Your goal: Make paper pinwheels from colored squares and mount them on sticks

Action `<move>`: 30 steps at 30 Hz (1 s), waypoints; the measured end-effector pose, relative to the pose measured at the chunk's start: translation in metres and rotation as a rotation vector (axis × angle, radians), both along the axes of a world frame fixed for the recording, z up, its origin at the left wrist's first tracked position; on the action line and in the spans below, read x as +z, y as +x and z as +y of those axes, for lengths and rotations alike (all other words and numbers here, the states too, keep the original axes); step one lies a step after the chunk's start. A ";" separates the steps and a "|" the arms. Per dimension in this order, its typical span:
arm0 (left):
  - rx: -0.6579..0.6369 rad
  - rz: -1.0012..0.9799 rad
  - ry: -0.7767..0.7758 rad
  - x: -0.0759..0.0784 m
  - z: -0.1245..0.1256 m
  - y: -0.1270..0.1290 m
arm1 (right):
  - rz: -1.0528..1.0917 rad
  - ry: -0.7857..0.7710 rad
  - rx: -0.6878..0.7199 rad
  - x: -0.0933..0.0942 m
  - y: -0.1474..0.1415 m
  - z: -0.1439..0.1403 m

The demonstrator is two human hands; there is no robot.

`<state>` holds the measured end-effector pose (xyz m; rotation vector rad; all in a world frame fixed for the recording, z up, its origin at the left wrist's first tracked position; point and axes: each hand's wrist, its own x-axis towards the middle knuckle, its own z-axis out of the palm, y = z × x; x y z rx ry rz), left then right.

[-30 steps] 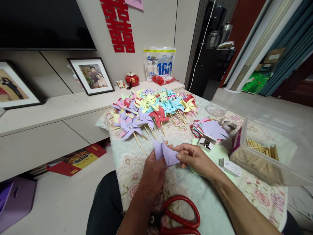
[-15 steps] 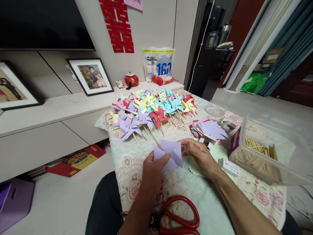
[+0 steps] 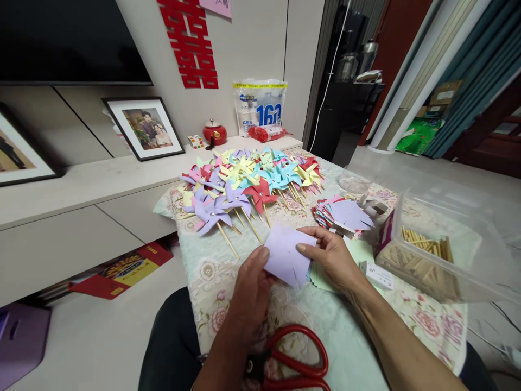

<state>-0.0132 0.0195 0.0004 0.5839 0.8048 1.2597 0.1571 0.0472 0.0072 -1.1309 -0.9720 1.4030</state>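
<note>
Slit lilac paper square [image 3: 287, 259], flat, tilted

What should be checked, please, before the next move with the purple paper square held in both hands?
1. Left hand grips the purple paper square: ok.
2. Right hand pinches its far edge: ok.
3. Square lies open, its slits showing: ok.
4. Sticks in the clear plastic box within reach: ok.
5. Red scissors lie apart from the fingers: ok.
6. Fastener ready in a hand: cannot tell.
</note>
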 end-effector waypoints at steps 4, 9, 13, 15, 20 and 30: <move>-0.129 -0.107 0.003 -0.002 0.002 0.000 | 0.108 -0.014 -0.116 0.000 -0.006 0.000; -0.139 -0.023 -0.047 -0.008 0.003 0.003 | 0.186 -0.073 -0.105 -0.001 -0.018 -0.005; -0.048 -0.019 -0.039 -0.010 0.004 0.002 | 0.184 -0.077 0.035 -0.001 -0.018 -0.008; -0.026 -0.003 -0.044 -0.010 0.005 0.001 | 0.181 -0.076 0.069 -0.002 -0.016 -0.007; 0.006 -0.065 -0.044 -0.011 0.006 -0.001 | 0.183 -0.106 0.082 -0.001 -0.013 -0.006; 0.035 -0.230 -0.084 -0.015 0.009 0.002 | 0.180 -0.181 0.018 -0.004 -0.020 -0.006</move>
